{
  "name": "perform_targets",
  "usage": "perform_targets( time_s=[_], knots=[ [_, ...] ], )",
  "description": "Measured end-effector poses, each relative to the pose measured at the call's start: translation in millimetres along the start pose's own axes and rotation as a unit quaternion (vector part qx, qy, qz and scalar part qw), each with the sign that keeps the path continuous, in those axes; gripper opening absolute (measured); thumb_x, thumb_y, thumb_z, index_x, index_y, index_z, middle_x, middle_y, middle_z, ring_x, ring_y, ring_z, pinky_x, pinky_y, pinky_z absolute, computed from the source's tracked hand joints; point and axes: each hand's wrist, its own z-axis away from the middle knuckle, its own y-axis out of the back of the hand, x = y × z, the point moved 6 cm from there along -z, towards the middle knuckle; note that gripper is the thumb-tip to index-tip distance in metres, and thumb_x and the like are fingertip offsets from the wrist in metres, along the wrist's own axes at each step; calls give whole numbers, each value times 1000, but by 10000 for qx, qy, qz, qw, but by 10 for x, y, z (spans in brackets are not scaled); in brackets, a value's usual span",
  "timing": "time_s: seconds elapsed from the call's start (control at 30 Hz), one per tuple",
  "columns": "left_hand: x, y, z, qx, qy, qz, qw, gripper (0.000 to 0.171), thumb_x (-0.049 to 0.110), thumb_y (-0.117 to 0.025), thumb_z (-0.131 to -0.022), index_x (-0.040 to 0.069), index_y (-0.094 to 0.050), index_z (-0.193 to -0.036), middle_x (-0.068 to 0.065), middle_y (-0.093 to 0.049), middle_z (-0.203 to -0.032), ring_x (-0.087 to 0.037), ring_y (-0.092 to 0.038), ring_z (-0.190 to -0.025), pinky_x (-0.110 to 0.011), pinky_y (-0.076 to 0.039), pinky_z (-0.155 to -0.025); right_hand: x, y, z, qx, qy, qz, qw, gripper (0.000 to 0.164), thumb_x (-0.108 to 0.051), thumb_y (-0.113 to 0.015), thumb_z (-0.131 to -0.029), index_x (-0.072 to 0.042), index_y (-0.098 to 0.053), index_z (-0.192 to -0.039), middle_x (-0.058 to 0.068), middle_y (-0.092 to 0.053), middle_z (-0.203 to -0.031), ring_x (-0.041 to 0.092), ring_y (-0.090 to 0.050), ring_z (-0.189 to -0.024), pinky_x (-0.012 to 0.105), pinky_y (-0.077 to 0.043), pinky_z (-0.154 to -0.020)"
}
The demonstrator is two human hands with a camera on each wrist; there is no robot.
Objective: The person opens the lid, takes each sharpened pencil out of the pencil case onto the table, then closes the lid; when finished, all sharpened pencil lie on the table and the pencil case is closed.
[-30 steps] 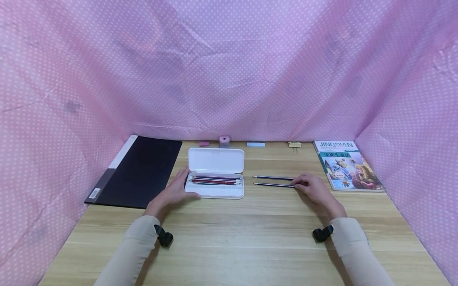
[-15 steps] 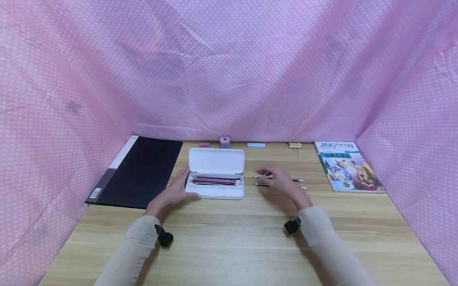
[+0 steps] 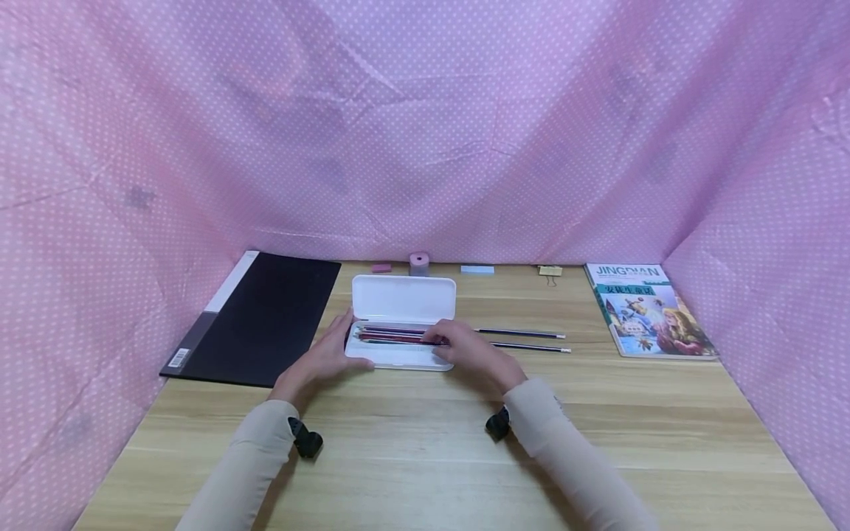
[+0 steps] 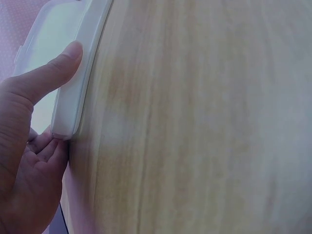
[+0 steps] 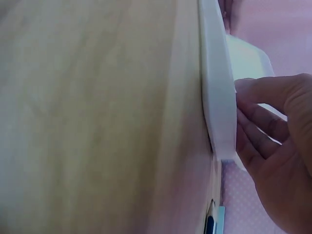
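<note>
Left hand (image 3: 328, 352) grips the white pencil case (image 3: 406, 358); right hand (image 3: 470, 348) curls inside, its hold hidden from here.
A hasty lift could snag neighbouring pencils (image 3: 393, 338), spilling them.

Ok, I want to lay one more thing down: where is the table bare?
Bare: the table between the left sleeve, right sleeve and white case, and the patch between right sleeve and book. Crowded: around the case, with left hand and right hand at it, black folder left, two pencils right.
</note>
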Motion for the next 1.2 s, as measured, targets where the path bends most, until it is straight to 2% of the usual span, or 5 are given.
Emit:
perform_targets(
  time_s=[0.13, 0.33, 0.6, 0.83, 1.2],
  knots=[
    [-13, -3, -2, -13, 30, 20, 10000, 127, 57, -78, -60, 18, 4, -149, -9, -23, -144, -23, -23, -131, -47, -20, -108, -37, -41, -57, -246, 8, 338, 9991, 24, -7, -59, -88, -12, -64, -111, -2, -61, -105, 10, -54, -98, 30, -44, -89],
    [1, 0, 10, 20, -42, 89, 9999, 125, 56, -78, -61, 17, 2, -149, -8, -26, -142, -22, -26, -129, -47, -21, -107, -13, -44, -135, -446, -255, 41, 9987, 29, 2, -54, -86, -12, -65, -109, 0, -63, -101, 10, -55, -92, 27, -46, -84],
    [-1, 3, 10, 21, 7, 95, 10000, 125, 54, -79, -61, 17, 2, -149, -9, -24, -144, -23, -26, -130, -47, -21, -108, -15, -43, -164, -347, -88, 108, 9993, 28, 4, -55, -86, -9, -67, -108, 1, -63, -99, 12, -57, -94, 27, -46, -85],
    [-6, -5, 23, 3, 74, 94, 9999, 126, 56, -78, -60, 17, 3, -149, -10, -22, -146, -24, -23, -132, -48, -19, -108, 12, -46, -161, -422, -312, 73, 9986, 25, 0, -56, -88, -12, -69, -106, 1, -64, -103, 13, -56, -100, 30, -45, -88],
    [-15, 2, 15, 28, 16, 117, 9999, 125, 54, -79, -62, 16, 3, -149, -8, -23, -144, -23, -25, -130, -47, -20, -108, 35, -30, -169, -101, -185, -144, 9997, 20, -4, -60, -88, -12, -69, -104, -4, -61, -93, 7, -55, -84, 23, -47, -76]
  ],
)
